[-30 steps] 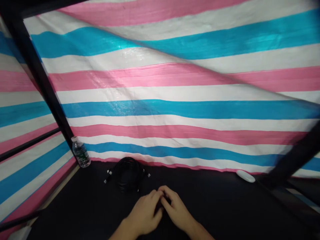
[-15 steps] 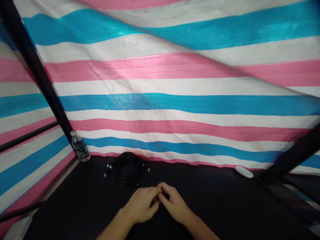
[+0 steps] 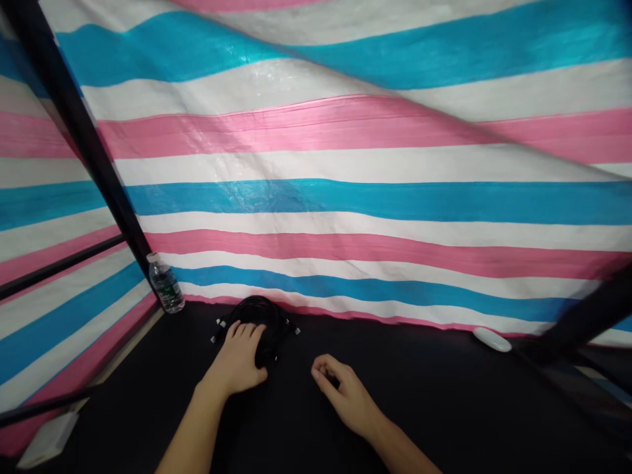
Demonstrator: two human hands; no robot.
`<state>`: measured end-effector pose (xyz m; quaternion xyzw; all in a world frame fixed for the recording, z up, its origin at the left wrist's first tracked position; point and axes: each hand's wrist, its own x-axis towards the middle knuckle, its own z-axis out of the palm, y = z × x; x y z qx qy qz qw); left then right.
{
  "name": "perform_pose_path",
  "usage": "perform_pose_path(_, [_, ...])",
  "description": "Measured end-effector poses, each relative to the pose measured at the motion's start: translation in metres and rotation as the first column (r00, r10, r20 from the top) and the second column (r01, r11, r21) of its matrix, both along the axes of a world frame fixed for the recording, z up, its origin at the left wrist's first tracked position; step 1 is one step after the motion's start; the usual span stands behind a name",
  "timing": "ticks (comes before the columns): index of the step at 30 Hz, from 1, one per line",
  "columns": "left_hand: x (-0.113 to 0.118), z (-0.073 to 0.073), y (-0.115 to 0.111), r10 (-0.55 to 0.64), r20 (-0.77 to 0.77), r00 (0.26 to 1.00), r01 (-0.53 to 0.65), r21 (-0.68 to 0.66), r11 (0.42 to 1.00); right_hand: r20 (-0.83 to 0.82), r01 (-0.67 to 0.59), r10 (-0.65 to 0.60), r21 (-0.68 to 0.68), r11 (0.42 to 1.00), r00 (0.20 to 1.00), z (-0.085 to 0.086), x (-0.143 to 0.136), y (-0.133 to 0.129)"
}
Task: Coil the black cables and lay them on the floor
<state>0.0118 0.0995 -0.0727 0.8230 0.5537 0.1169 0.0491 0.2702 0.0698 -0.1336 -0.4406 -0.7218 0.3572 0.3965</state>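
Observation:
A coil of black cables [image 3: 269, 329] with pale metal plugs at the ends lies toward the back of the black table [image 3: 419, 395]. Over the near left part of the coil is my left hand [image 3: 240, 359], its fingers spread and thumb apart; whether the fingertips touch the cables I cannot tell. My right hand [image 3: 345, 392] rests near the table's middle, to the right of the coil. Its fingers are curled with thumb and forefinger close together, and no object shows between them.
A clear water bottle [image 3: 166, 286] with a green label stands at the back left corner beside a black post [image 3: 99, 151]. A white computer mouse [image 3: 492, 340] lies at the back right. Striped plastic sheeting [image 3: 345, 197] hangs behind the table.
My hands were together in the middle. The left has moved forward and left to the cable coil and spread its fingers; the right has stayed nearly in place. The view has shifted slightly.

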Motion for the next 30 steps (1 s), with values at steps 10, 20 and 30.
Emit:
perform_pose_path(10, [0.009, -0.018, 0.001, -0.049, -0.061, 0.997, 0.043, -0.086, 0.995, 0.055, 0.039, -0.042, 0.059, 0.997, 0.998, 0.003, 0.001, -0.003])
perform_pose_path(20, [0.053, -0.013, -0.024, -0.370, 0.032, 0.929, 0.371, -0.109, 0.922, 0.437, -0.203, 0.005, 0.408, 0.890, 0.900, 0.022, -0.013, -0.022])
perform_pose_path(30, [0.049, 0.000, -0.024, -0.445, 0.121, 0.887, 0.445, 0.027, 0.895, 0.602, -0.115, -0.149, 0.378, 0.919, 0.784, 0.000, -0.016, -0.018])
